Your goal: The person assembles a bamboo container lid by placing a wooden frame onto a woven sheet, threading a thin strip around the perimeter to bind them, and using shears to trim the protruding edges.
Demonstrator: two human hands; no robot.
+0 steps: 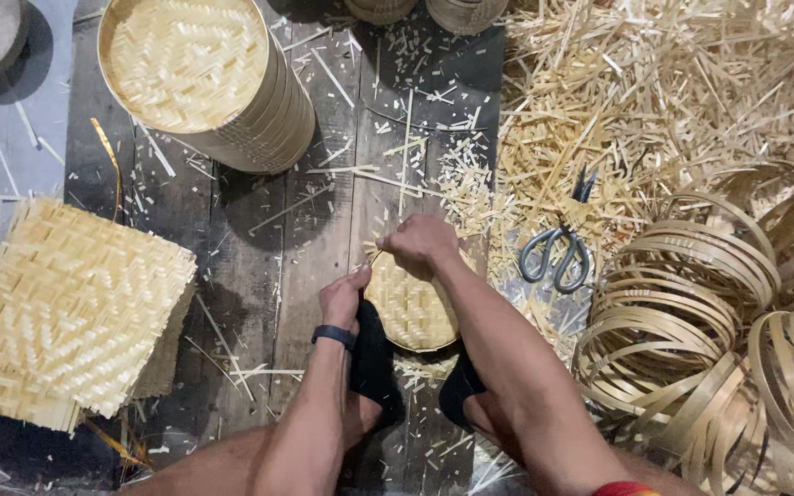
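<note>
A small round woven bamboo basket (410, 310) stands on dark floor planks between my feet. My left hand (343, 298), with a black band on its wrist, grips the basket's left rim. At the top rim, my right hand (420, 244) is closed on the basket where loose strip ends stick out. Both feet in dark footwear press against the basket from below.
A stack of square woven bamboo mats (66, 308) lies at the left. A tall woven cylinder (209, 78) stands at the back. Grey scissors (558, 248) lie right of the basket, beside coiled bamboo hoops (709, 312) and a heap of bamboo offcuts (654, 92).
</note>
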